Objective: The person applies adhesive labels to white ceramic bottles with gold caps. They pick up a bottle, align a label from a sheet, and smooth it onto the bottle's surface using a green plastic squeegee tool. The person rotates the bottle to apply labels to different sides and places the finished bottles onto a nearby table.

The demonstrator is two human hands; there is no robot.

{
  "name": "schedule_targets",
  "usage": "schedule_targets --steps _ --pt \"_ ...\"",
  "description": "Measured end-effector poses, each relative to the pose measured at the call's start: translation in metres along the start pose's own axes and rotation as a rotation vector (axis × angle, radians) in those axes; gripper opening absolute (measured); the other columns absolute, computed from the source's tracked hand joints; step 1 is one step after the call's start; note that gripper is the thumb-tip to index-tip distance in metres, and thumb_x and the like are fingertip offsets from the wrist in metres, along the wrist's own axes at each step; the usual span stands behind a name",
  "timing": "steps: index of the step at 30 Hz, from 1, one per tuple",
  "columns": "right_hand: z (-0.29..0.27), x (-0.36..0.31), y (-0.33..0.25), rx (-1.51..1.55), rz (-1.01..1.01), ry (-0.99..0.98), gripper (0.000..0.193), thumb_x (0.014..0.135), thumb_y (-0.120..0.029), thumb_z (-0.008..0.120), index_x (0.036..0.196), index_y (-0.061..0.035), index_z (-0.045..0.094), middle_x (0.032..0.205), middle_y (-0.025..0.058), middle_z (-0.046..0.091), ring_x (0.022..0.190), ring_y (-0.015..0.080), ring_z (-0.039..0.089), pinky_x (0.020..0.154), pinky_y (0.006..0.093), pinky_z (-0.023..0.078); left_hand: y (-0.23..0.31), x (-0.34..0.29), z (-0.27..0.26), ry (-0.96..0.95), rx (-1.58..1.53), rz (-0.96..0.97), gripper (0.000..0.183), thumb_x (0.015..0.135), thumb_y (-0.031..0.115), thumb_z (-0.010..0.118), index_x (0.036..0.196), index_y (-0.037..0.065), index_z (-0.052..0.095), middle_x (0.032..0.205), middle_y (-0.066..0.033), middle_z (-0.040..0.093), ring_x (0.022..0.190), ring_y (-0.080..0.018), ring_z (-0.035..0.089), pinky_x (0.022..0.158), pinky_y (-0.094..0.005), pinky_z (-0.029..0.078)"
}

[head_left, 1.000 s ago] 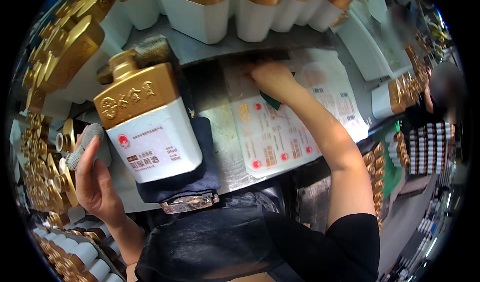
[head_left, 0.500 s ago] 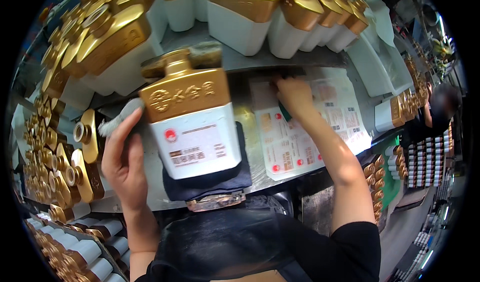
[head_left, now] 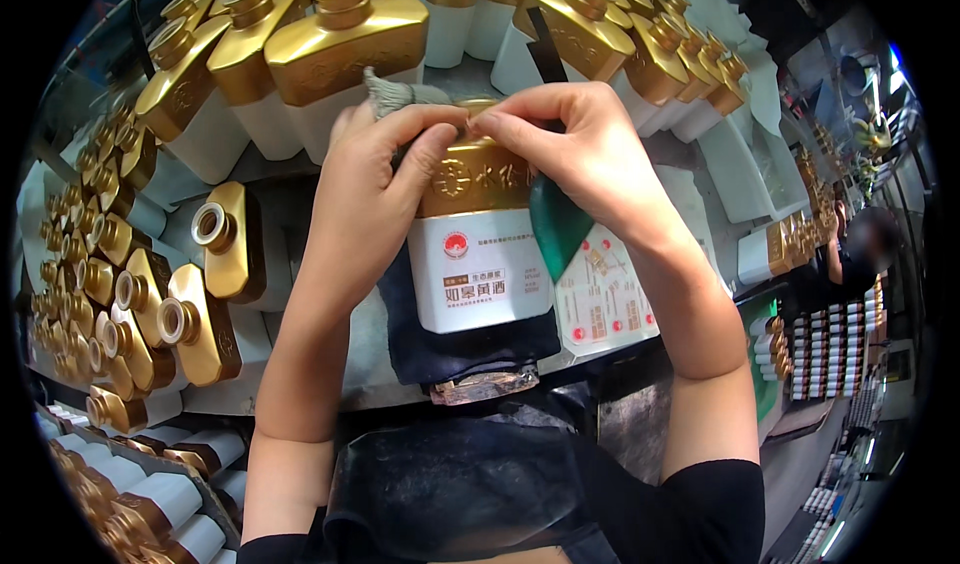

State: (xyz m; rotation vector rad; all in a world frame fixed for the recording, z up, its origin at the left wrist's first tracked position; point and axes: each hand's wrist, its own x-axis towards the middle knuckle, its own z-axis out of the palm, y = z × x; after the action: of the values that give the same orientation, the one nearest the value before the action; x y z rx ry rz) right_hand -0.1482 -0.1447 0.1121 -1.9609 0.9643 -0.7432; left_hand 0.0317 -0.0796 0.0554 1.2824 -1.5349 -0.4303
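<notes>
Step in hand, as judged: fitting or pressing something at the neck of a white bottle [head_left: 480, 264] with a gold shoulder, held upright above a dark cloth [head_left: 470, 349] at the bench edge. The left hand [head_left: 375, 179] wraps the bottle's left shoulder, fingers curled shut on it, with a grey rag [head_left: 395, 92] tucked under the fingers. The right hand [head_left: 580, 149] pinches narrowly at the top of the neck; what lies between thumb and fingertips cannot be told. A green piece [head_left: 553, 226] shows below the right palm. The bottle sits directly between both hands, its neck covered by them. Label sheets [head_left: 605, 299] lie just beside it on the right; rows of matching gold-topped bottles [head_left: 340, 44] stand behind. The next move would call for steady downward pressure while the left hand keeps the bottle square.
</notes>
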Motion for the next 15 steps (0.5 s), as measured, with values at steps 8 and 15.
schedule_targets --steps 8,15 --pt "-0.003 0.003 0.005 -0.008 -0.005 0.007 0.025 0.084 -0.019 0.071 0.089 0.0054 0.072 0.07 0.0043 0.066 0.067 0.0057 0.057 0.06 0.0237 0.046 0.009 0.013 -0.006 0.035 0.139 -0.069 0.02 0.085 0.019 0.071 0.09 0.0 0.069 0.083 -0.0066 0.062 0.073 -0.0146 0.053 0.063 -0.0283 0.041" --pt "-0.015 0.014 0.021 -0.114 -0.025 -0.068 0.023 0.082 -0.019 0.072 0.085 0.0036 0.07 0.063 -0.0004 0.056 0.061 0.0054 0.05 0.054 0.0243 0.041 0.013 0.023 -0.008 -0.026 0.319 0.004 0.019 0.081 0.016 0.072 0.087 -0.001 0.068 0.08 -0.0124 0.059 0.073 -0.0225 0.056 0.065 -0.0336 0.044"
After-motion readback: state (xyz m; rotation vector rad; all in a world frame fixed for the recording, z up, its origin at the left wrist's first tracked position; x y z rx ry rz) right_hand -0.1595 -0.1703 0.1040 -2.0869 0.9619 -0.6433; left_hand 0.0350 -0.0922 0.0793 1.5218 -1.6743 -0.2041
